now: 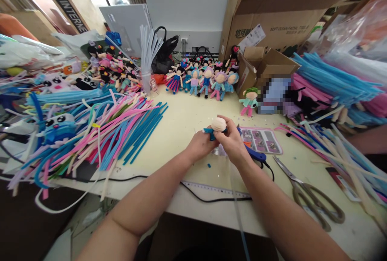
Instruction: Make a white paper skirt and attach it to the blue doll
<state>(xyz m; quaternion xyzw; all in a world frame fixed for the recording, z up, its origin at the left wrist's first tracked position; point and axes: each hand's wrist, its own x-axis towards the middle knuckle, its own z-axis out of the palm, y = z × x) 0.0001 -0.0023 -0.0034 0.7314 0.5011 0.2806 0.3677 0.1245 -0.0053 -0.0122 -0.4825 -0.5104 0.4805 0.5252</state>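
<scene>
Head view: left hand [201, 145] and right hand [232, 142], both closed, grip a cream-headed doll [218, 125] above the table [181, 120].

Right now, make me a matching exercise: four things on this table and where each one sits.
Things:
1. scissors
2. unfinished doll
3. loose pipe cleaners
4. finished dolls

Places:
A. standing in a row at the table's far edge
B. held between left hand and right hand
C. lying flat, near right
D. heaped on the left

Pairs: 1-C, 2-B, 3-D, 4-A
</scene>
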